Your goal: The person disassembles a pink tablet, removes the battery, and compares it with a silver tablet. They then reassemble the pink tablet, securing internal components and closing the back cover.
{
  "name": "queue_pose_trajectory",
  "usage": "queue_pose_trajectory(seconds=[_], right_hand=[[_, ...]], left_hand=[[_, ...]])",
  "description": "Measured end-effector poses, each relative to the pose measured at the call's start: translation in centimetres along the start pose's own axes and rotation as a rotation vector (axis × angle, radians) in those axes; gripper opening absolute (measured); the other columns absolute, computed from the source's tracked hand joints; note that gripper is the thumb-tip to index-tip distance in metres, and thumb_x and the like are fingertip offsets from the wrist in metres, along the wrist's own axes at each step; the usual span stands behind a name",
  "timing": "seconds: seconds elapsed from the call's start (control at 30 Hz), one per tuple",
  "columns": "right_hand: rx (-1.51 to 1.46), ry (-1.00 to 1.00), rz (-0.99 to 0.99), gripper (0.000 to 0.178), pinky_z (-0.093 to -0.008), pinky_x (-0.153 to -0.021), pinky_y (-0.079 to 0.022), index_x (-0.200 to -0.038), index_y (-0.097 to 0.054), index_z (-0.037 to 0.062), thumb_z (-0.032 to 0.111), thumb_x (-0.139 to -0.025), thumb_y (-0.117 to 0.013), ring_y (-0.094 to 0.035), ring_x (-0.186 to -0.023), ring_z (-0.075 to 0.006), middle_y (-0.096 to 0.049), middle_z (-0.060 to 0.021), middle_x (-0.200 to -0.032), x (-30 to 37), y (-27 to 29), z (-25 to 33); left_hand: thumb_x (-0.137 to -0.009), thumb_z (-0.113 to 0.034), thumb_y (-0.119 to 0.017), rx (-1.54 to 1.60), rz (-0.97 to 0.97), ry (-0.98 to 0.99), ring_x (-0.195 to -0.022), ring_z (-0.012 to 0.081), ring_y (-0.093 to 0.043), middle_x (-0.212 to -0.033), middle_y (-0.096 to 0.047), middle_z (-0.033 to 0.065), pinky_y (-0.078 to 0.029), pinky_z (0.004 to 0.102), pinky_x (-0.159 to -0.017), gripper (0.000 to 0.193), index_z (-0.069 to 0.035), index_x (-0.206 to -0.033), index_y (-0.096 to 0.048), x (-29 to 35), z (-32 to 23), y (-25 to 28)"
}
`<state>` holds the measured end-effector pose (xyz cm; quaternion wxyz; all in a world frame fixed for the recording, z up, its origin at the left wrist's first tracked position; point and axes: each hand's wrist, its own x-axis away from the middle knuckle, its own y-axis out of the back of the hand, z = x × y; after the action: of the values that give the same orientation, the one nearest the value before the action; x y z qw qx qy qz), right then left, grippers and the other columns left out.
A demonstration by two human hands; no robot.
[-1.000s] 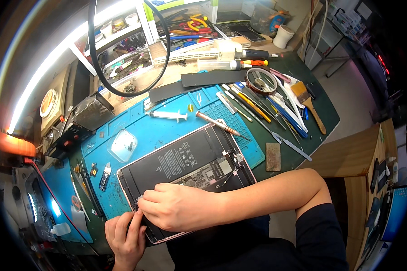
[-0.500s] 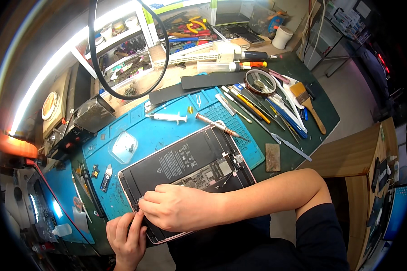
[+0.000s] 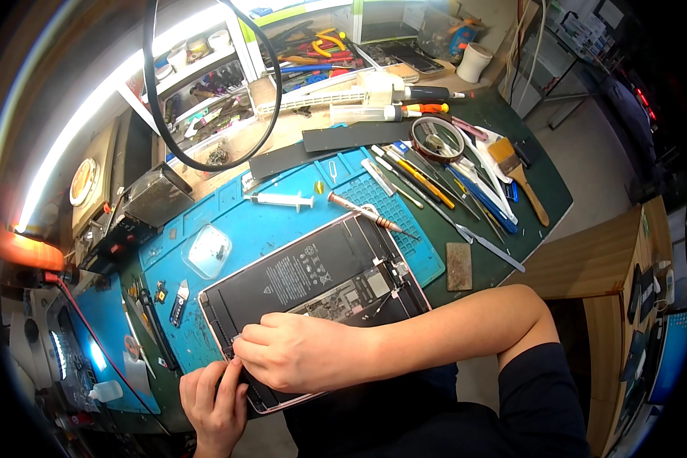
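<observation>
Head: left hand (image 3: 214,403), right hand (image 3: 291,355) apparently touching tablet (image 3: 286,276) edge; mat (image 3: 261,230) partly open.

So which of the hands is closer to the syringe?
Right. The right hand is over the tablet, nearer the person than the syringe; the left hand is farther off, at the tablet's left edge.

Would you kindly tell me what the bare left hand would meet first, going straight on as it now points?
The left hand would likely meet the curled right hand first, over the opened black rectangular tablet; depth is unclear, so they may already touch.
</observation>
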<state>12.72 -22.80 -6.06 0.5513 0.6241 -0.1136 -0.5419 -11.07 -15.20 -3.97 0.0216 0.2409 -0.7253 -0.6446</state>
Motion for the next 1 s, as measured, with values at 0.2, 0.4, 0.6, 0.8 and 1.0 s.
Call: queue_pose_trajectory(seconds=[0.2,0.4,0.6,0.8,1.0], right_hand=[[-0.011,0.002,0.011,0.013,-0.0288,-0.071,-0.045,-0.081,-0.069,0.0036,0.016,-0.082,-0.065,-0.057,-0.087,-0.0180,-0.058,-0.0051,-0.090,-0.03,0.16,-0.04],[0.042,-0.004,-0.053,0.015,-0.0310,-0.071,-0.045,-0.070,-0.068,0.0100,0.017,-0.083,-0.065,-0.057,-0.086,-0.0185,-0.057,-0.0017,-0.084,-0.09,-0.42,0.17],[-0.012,0.015,0.003,0.013,-0.0286,-0.070,-0.046,-0.085,-0.070,0.0040,0.016,-0.081,-0.066,-0.058,-0.088,-0.0180,-0.057,-0.0038,-0.091,-0.11,0.10,-0.12],[0.004,0.017,-0.011,0.013,-0.0293,-0.072,-0.048,-0.088,-0.071,0.0038,0.015,-0.084,-0.067,-0.059,-0.089,-0.0179,-0.058,-0.0033,-0.091,-0.03,-0.21,-0.13],[0.044,0.024,-0.064,0.012,-0.0301,-0.072,-0.049,-0.074,-0.069,0.0099,0.015,-0.083,-0.066,-0.059,-0.088,-0.0178,-0.059,-0.0014,-0.086,-0.16,-0.49,-0.15]], left_hand=[[-0.098,-0.017,-0.066,-0.002,-0.004,-0.011,-0.100,0.0347,-0.062,-0.112,-0.066,0.0143,-0.049,0.0458,-0.087,0.028,0.001,-0.118,-0.072,-0.03,0.04,-0.04],[-0.098,-0.016,-0.066,0.005,-0.011,-0.011,-0.099,0.0346,-0.062,-0.112,-0.066,0.0143,-0.049,0.0452,-0.087,0.028,0.001,-0.118,-0.072,0.04,0.04,0.05],[-0.095,-0.018,-0.071,-0.018,-0.034,-0.033,-0.098,0.0286,-0.061,-0.114,-0.066,0.0101,-0.047,0.0427,-0.085,0.033,-0.003,-0.124,-0.074,0.10,0.16,-0.12],[-0.093,-0.016,-0.072,-0.013,-0.050,-0.027,-0.099,0.0286,-0.061,-0.115,-0.066,0.0097,-0.047,0.0422,-0.085,0.034,-0.003,-0.124,-0.074,0.13,0.12,-0.25],[-0.092,-0.016,-0.073,-0.014,-0.062,-0.038,-0.099,0.0286,-0.061,-0.115,-0.065,0.0091,-0.047,0.0424,-0.086,0.034,-0.004,-0.123,-0.074,0.13,0.23,-0.31]])
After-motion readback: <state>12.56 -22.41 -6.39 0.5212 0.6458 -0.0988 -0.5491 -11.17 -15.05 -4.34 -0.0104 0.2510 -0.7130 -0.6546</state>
